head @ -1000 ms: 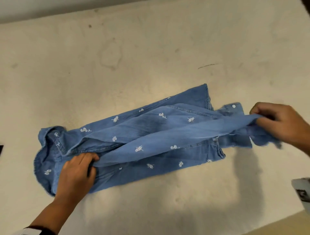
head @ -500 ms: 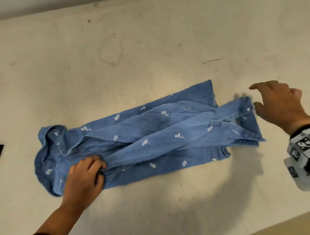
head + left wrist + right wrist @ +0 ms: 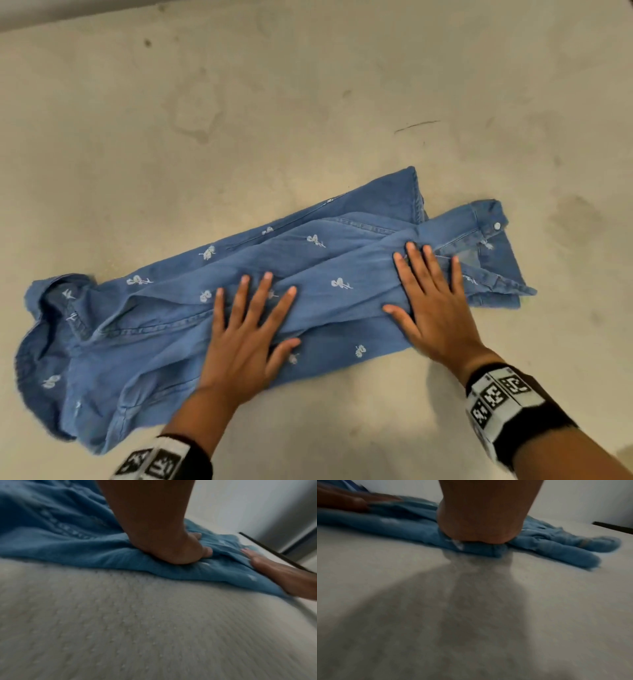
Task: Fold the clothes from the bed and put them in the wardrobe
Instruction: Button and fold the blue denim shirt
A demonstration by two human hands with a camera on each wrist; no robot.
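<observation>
A blue denim shirt with small white prints lies on the beige bed, folded into a long narrow strip with the collar at the left and a buttoned cuff at the right. My left hand lies flat on the middle of the shirt, fingers spread. My right hand presses flat on the right part, over the folded sleeve. In the left wrist view the left hand bears down on the shirt. The right wrist view shows the heel of the right hand on the cloth.
Bare stained mattress surrounds the shirt on every side. The bed's far edge runs along the top left of the head view. A dark bar and a grey wall show beyond the bed in the left wrist view.
The right hand let go of the sleeve, which now lies across the shirt, and came down flat on it. The left hand slid right from near the collar to the shirt's middle.
</observation>
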